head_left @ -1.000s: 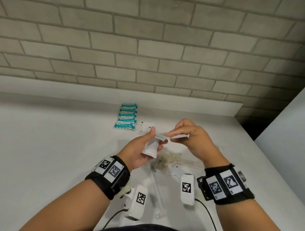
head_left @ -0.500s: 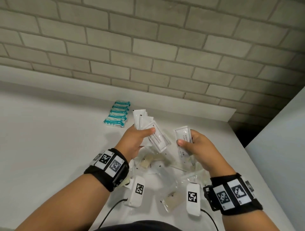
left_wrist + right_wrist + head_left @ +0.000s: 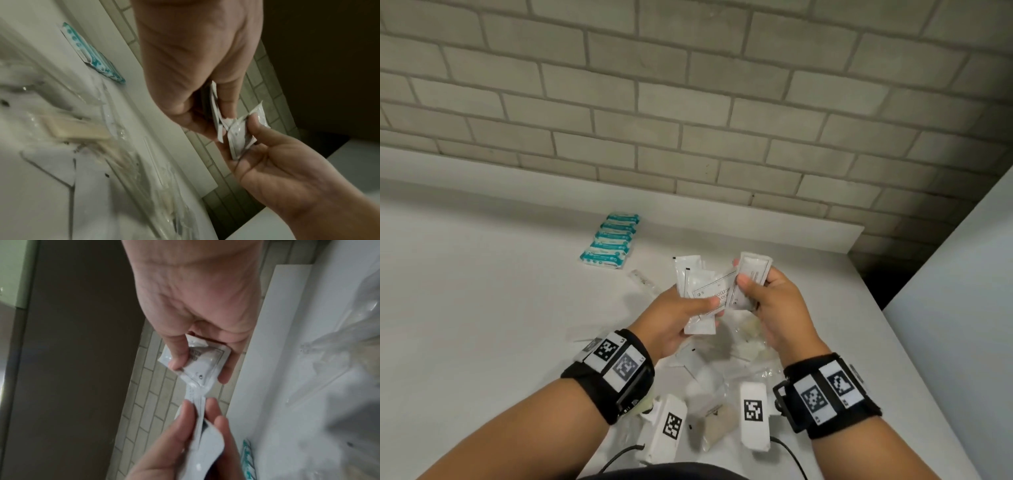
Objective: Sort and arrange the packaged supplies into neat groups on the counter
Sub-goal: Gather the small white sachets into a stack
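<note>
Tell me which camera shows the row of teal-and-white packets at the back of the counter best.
The head view: the row of teal-and-white packets lies whole and sharp on the white counter, each packet distinct. The left wrist view shows the row edge-on and blurred. The right wrist view catches only a teal sliver at the bottom.

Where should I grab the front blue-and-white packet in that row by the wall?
Probably pinch the front blue-and-white packet across its short width, from above. It lies flat on the counter, its near long edge is free, and the other teal packets crowd its far edge.
</note>
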The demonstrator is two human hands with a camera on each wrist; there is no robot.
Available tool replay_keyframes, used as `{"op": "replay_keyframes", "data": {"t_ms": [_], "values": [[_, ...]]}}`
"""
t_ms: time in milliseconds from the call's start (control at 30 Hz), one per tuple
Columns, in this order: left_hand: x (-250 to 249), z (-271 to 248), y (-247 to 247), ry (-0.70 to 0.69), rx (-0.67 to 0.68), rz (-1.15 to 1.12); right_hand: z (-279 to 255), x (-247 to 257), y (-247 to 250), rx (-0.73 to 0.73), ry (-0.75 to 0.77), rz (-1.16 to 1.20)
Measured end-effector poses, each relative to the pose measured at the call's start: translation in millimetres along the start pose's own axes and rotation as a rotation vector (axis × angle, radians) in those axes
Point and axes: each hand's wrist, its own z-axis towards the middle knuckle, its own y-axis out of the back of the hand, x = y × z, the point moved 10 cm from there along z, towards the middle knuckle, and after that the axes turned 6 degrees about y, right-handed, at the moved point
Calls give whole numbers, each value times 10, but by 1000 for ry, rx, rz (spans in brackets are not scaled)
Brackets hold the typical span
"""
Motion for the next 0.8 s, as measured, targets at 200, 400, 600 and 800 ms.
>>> {"op": "replay_keyframes", "data": {"t_ms": [200,400,600,800], "values": [[-157,27,11,-132,-22,-101,-88,-293,-20,-77,-157,237],[7,-17,-34,-14,5,-11,-100,-445,-125,-142,-213,286],[26,-21,247,95,-103,-88,68,-422,194,-265,-252,392],[-125,12,390,57,-132,-31,-18,-587,283,-184,-405,385]]}}
